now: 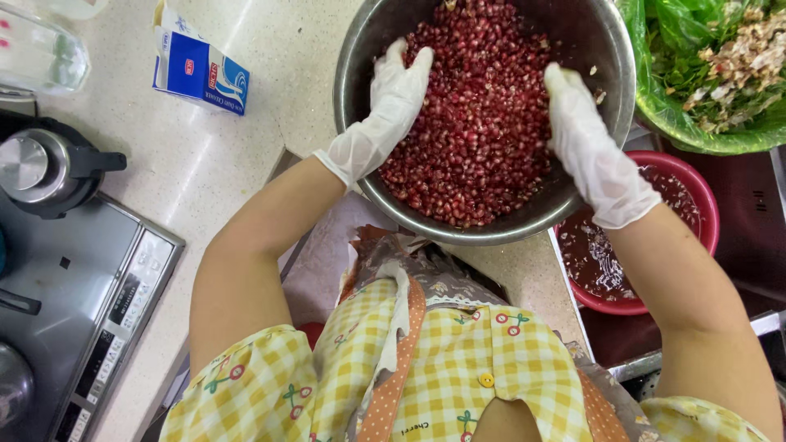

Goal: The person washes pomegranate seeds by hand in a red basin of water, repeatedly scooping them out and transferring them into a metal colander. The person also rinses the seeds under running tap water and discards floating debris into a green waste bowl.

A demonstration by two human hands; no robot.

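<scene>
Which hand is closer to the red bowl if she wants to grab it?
The right hand, probably. It rests at the metal bowl's right side, just above the red bowl. The left hand is across the pomegranate seeds.

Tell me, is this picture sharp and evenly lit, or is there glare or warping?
Head view: pomegranate seeds and both gloved hands, left hand and right hand, look sharp; soft glare on the pale counter and kettle lid; edges bend slightly, wide-angle.

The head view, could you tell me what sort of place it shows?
Most likely a home kitchen: a pale stone counter beside a steel stove with a kettle, and gloved hands in a metal bowl of pomegranate seeds.
</scene>
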